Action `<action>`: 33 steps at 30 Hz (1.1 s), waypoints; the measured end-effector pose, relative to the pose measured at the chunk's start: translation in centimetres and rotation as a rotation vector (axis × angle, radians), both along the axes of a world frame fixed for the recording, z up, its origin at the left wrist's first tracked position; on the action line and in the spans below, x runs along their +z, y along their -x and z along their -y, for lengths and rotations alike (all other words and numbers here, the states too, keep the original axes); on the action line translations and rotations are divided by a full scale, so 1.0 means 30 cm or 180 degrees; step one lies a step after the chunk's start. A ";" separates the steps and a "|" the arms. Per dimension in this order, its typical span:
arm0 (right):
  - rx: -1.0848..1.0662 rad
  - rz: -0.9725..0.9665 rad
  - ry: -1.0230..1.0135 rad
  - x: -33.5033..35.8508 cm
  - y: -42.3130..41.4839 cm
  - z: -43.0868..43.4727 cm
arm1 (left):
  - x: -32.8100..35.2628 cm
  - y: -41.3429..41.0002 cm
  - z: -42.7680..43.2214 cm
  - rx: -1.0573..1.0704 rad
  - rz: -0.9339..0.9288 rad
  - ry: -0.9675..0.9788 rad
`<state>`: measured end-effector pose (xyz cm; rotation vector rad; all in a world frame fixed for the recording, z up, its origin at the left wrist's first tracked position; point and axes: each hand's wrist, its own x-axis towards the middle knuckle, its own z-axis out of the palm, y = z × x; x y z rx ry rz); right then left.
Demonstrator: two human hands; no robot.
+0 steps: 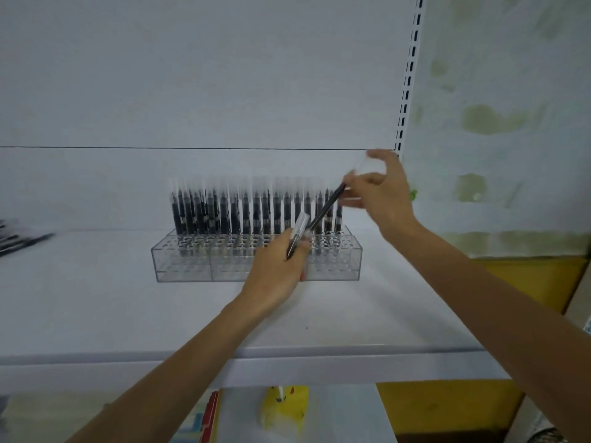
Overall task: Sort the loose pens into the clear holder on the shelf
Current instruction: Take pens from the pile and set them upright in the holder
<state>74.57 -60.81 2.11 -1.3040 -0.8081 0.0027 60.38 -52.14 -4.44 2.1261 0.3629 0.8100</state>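
A: Grips?
B: Capped pen (296, 233) is held by left grip (278, 273), centre frame. Dark pen (327, 206) is pinched by right grip (380, 193), right of centre.
A: Holder?
B: Clear holder (179, 263) is set on shelf (96, 298), centre.

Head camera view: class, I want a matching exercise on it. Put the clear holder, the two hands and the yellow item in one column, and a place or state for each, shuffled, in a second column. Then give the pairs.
Column one
1. clear holder
2. left hand
3. right hand
4. yellow item

Column two
A. lies below the shelf
B. pinches the top end of a slanted dark pen
C. stands on the shelf, its back rows full of pens
D. grips a clear-capped pen in front of the holder

Pairs: 1-C, 2-D, 3-B, 4-A
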 end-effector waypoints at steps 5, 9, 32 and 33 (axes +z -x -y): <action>-0.0872 0.1173 0.0071 0.037 -0.073 0.018 | -0.032 0.019 -0.025 0.0488 0.0250 -0.0182; -0.0842 0.1764 0.0302 0.007 -0.072 -0.009 | -0.045 0.010 -0.027 0.0540 0.0396 -0.0129; -0.0671 0.2289 0.1211 -0.101 -0.047 -0.063 | -0.052 0.017 -0.009 0.0585 0.0277 -0.0437; -0.0693 0.2298 0.1343 -0.101 -0.050 -0.068 | -0.050 0.019 -0.009 0.0586 0.0289 -0.0435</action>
